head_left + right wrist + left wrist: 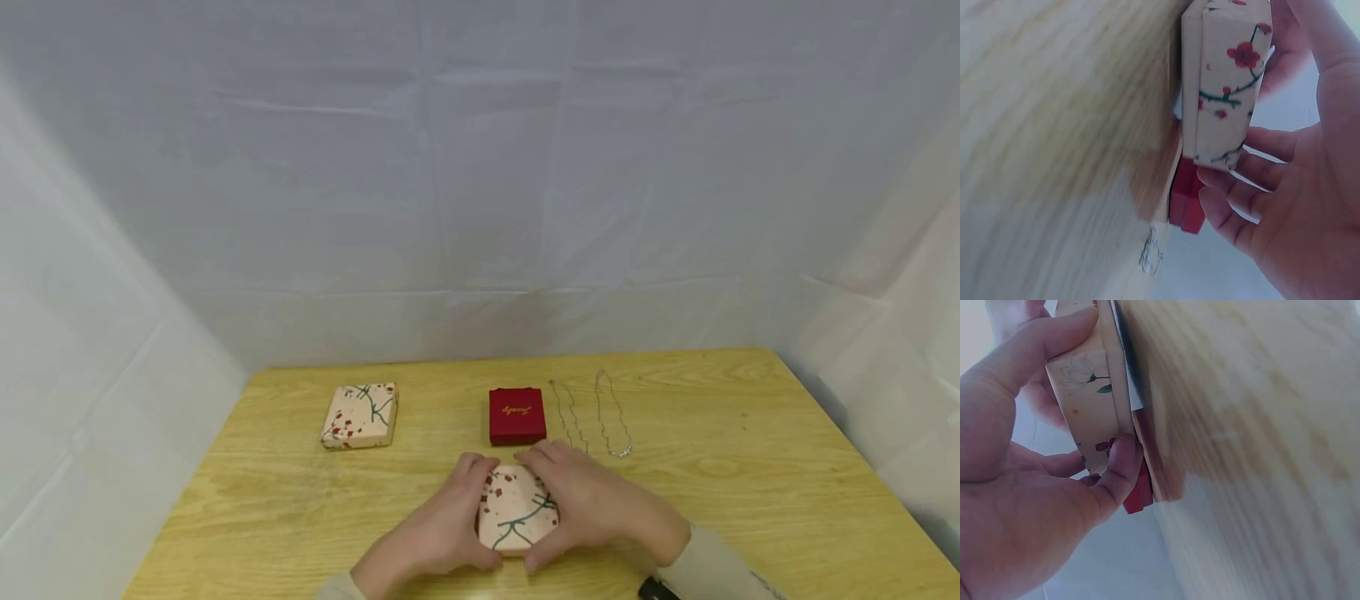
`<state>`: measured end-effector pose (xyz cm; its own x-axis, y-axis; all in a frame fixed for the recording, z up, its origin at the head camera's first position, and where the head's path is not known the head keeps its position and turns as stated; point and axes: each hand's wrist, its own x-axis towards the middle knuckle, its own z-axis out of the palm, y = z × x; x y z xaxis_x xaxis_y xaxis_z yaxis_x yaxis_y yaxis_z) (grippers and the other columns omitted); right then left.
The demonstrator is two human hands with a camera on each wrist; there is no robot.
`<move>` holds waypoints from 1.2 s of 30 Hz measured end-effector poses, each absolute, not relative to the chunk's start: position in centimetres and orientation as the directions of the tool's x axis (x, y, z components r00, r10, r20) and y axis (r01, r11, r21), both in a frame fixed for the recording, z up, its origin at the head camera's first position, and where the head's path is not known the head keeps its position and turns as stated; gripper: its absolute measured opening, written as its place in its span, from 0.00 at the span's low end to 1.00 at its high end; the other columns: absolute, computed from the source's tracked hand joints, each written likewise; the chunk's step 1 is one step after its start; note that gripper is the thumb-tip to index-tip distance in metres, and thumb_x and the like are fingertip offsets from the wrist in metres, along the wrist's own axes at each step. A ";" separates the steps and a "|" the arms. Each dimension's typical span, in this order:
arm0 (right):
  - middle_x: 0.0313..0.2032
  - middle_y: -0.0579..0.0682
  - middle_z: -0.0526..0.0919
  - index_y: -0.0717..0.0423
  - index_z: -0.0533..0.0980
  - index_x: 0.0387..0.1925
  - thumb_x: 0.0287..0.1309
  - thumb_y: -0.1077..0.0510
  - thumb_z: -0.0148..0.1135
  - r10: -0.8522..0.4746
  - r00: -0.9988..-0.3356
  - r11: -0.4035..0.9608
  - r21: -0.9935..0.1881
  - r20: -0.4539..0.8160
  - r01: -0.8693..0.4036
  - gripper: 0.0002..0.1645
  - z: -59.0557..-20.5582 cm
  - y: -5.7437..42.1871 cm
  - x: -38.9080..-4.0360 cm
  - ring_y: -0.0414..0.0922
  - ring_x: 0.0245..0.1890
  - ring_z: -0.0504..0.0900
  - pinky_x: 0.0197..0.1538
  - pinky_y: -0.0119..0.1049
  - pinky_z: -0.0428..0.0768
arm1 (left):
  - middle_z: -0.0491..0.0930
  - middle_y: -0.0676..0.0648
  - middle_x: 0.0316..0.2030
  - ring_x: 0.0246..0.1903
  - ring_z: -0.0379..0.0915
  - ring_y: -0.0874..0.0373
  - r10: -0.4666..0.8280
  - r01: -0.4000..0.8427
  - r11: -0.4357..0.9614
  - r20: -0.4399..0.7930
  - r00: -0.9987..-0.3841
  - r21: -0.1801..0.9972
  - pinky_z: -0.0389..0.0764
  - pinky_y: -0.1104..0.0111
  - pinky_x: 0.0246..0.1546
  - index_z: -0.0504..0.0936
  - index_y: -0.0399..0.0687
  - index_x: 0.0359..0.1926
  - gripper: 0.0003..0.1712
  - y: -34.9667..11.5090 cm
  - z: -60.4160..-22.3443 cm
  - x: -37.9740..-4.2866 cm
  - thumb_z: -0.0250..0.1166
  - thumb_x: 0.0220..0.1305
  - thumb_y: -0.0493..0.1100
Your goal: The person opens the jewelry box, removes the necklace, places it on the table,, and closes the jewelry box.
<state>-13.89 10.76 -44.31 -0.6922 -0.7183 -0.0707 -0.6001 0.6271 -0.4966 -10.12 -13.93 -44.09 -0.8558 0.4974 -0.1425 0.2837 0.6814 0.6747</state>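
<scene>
Both hands are around a cream gift box [517, 510] printed with red blossoms and green branches, at the near middle of the table. My left hand [448, 518] grips its left side, thumb near the front and fingers at the far corner. On the right side, my right hand [588, 498] holds it, thumb at the near corner and fingers curved round the far end. A lid seam runs low along the box's side [1225, 87] in the right wrist view. Just beyond the hands stands a small dark red jewelry box [517, 414] with gold lettering.
A second floral box [362, 415] lies at the back left of the wooden table [720, 467]. Two silver chain necklaces [619, 452] are laid out right of the red box. White cloth [480, 208] hangs behind and at both sides.
</scene>
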 end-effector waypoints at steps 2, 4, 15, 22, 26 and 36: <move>0.72 0.46 0.70 0.52 0.63 0.79 0.36 0.11 0.71 -0.702 -0.709 0.640 -0.498 -0.067 -0.586 0.77 -44.1 11.2 -13.9 0.46 0.69 0.69 0.71 0.53 0.73 | 0.65 0.45 0.67 0.65 0.70 0.50 0.488 0.284 0.687 -0.135 -0.862 0.669 0.72 0.54 0.71 0.60 0.36 0.79 0.69 -14.2 -44.0 -10.1 0.88 0.38 0.45; 0.74 0.47 0.68 0.52 0.62 0.80 0.36 0.12 0.71 -0.687 -0.724 0.651 -0.491 -0.058 -0.579 0.78 -43.9 11.6 -13.9 0.49 0.72 0.67 0.73 0.55 0.71 | 0.65 0.44 0.68 0.66 0.70 0.49 0.479 0.279 0.691 -0.133 -0.867 0.666 0.72 0.53 0.70 0.60 0.37 0.79 0.70 -14.4 -43.8 -10.0 0.88 0.37 0.46; 0.75 0.59 0.68 0.54 0.63 0.79 0.42 0.15 0.72 -0.659 -0.753 0.677 -0.435 0.001 -0.593 0.73 -43.2 14.5 -13.7 0.59 0.74 0.66 0.71 0.64 0.69 | 0.61 0.40 0.73 0.68 0.70 0.40 0.449 0.257 0.695 -0.126 -0.885 0.671 0.71 0.47 0.70 0.57 0.38 0.81 0.70 -16.7 -41.9 -10.7 0.88 0.39 0.44; 0.72 0.52 0.71 0.52 0.65 0.78 0.52 0.18 0.69 -0.675 -0.735 0.668 -0.373 0.062 -0.644 0.64 -43.0 15.3 -13.0 0.55 0.72 0.69 0.72 0.62 0.69 | 0.60 0.37 0.75 0.68 0.68 0.39 0.399 0.230 0.701 -0.105 -0.911 0.675 0.71 0.44 0.70 0.57 0.38 0.81 0.70 -18.4 -40.6 -11.8 0.89 0.41 0.41; 0.73 0.52 0.70 0.50 0.64 0.79 0.56 0.20 0.67 -0.687 -0.722 0.669 -0.315 0.084 -0.673 0.61 -43.1 15.4 -12.3 0.56 0.72 0.69 0.72 0.64 0.69 | 0.60 0.36 0.75 0.69 0.68 0.38 0.366 0.217 0.723 -0.096 -0.926 0.655 0.71 0.44 0.69 0.58 0.39 0.81 0.69 -19.3 -40.0 -12.4 0.89 0.40 0.40; 0.75 0.55 0.68 0.52 0.62 0.80 0.56 0.17 0.63 -0.699 -0.710 0.676 -0.243 0.086 -0.695 0.65 -43.8 15.8 -10.6 0.57 0.75 0.65 0.73 0.63 0.67 | 0.56 0.34 0.78 0.69 0.67 0.36 0.335 0.221 0.776 -0.088 -0.938 0.590 0.74 0.43 0.66 0.56 0.38 0.81 0.68 -21.6 -39.9 -15.1 0.88 0.44 0.41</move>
